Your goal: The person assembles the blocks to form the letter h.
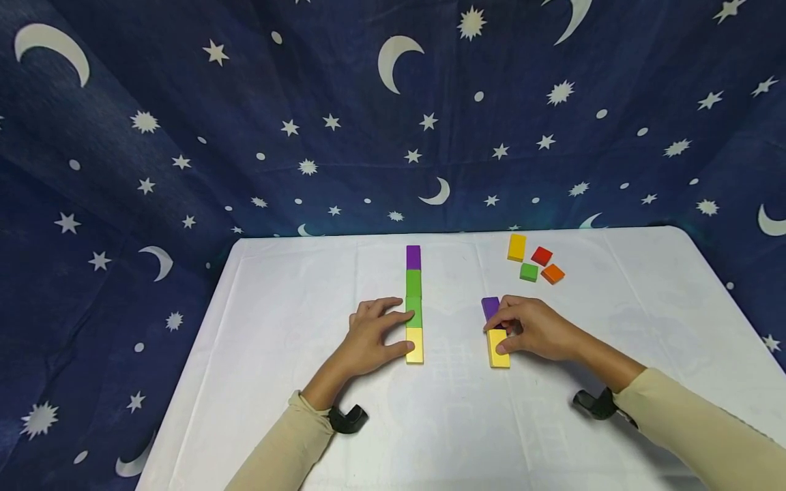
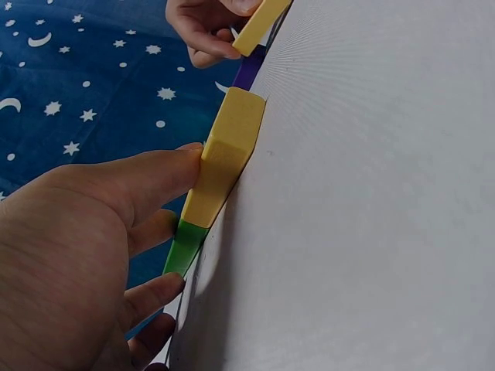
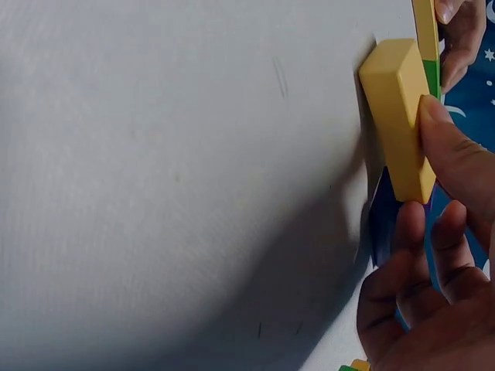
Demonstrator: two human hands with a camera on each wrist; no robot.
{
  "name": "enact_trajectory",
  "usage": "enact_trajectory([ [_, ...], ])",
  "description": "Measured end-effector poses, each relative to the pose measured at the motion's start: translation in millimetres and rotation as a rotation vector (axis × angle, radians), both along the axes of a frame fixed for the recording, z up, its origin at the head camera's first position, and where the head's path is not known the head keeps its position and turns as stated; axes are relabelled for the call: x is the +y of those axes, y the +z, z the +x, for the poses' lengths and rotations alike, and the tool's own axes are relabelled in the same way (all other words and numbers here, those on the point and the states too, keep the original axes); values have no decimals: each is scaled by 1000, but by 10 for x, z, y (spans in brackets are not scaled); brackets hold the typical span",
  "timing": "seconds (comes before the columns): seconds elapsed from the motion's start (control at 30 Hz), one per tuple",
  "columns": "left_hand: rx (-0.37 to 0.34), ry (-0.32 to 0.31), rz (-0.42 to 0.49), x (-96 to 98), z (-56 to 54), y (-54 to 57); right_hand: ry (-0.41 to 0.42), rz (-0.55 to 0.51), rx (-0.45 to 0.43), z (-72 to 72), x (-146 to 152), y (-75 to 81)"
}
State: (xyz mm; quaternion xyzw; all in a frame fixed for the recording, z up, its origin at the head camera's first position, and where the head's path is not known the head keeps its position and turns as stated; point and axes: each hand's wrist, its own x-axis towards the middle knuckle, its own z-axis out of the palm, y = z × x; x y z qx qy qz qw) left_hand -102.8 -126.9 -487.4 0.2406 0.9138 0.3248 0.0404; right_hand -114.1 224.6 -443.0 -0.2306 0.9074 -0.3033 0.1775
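A straight row of blocks lies on the table: a purple block [image 1: 413,257] at the far end, a green block [image 1: 414,283], another green block [image 1: 415,304] and a yellow block [image 1: 416,348] at the near end. My left hand [image 1: 370,339] rests beside it with fingers loosely spread, thumb touching the yellow block's side and index fingertip on the nearer green block. To the right, my right hand [image 1: 543,329] pinches a second yellow block [image 3: 398,108] between thumb and fingers. That block's far end meets a second purple block [image 1: 490,307], partly hidden by the fingers.
Loose at the back right lie a yellow block [image 1: 516,247], a red block [image 1: 542,256], a small green block [image 1: 529,272] and an orange block [image 1: 552,274]. A white cloth covers the table [image 1: 276,293]; a dark starry curtain [image 1: 344,136] hangs behind it.
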Motion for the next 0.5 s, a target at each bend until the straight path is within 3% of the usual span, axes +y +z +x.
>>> enact_trajectory([
  [0.5,8,-1,4,0,0,-9,-48,-42,-5,78,-25,27],
])
